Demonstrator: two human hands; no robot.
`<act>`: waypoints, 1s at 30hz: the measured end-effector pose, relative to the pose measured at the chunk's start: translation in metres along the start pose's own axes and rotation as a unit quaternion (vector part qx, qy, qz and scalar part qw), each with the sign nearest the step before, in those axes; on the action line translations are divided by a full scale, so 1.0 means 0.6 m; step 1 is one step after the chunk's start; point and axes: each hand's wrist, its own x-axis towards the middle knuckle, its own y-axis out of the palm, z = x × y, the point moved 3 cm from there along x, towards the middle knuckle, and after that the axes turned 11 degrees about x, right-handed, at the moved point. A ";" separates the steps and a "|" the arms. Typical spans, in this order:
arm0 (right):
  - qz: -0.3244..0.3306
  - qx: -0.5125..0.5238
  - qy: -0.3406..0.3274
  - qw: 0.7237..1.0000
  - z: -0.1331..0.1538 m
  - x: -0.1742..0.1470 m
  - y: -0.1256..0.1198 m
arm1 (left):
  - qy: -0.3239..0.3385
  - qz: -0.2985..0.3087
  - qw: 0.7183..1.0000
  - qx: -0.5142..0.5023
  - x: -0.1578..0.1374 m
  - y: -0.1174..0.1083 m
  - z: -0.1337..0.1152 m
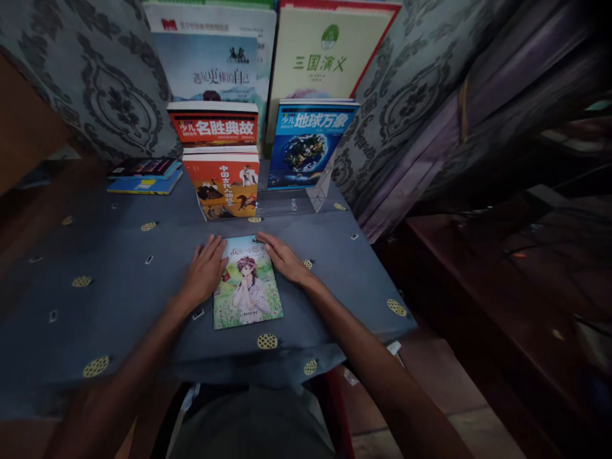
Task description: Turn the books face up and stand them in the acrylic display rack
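A thin paperback book [252,290] with a drawn figure and flowers on its cover lies face up on the table, near the front edge. My left hand [204,271] rests at the book's upper left side, its fingers stretched forward and the fingertips at the cover's edge. At the upper right corner, my right hand [285,260] lies with its fingers extended, the tips touching the cover. Both hands are open, on either side of the book. Just beyond them an orange book [227,186] stands in a clear acrylic stand [287,203].
A red book [217,127] and a blue globe book [310,146] stand on the rack, with taller books [318,48] behind. Two stacked books [146,182] lie at the back left. The patterned tablecloth [119,268] drops off at the right, beside a curtain [421,146].
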 end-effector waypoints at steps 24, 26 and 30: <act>0.039 -0.193 -0.001 0.981 0.030 -0.031 0.042 | 0.273 0.224 0.934 -0.055 -0.133 -0.014 -0.139; 0.044 -0.233 0.011 0.971 0.042 -0.047 0.052 | 0.237 0.194 0.952 -0.028 -0.135 -0.016 -0.114; 0.050 -0.282 0.046 0.957 0.065 -0.079 0.071 | 0.144 0.137 0.979 0.041 -0.130 -0.016 -0.068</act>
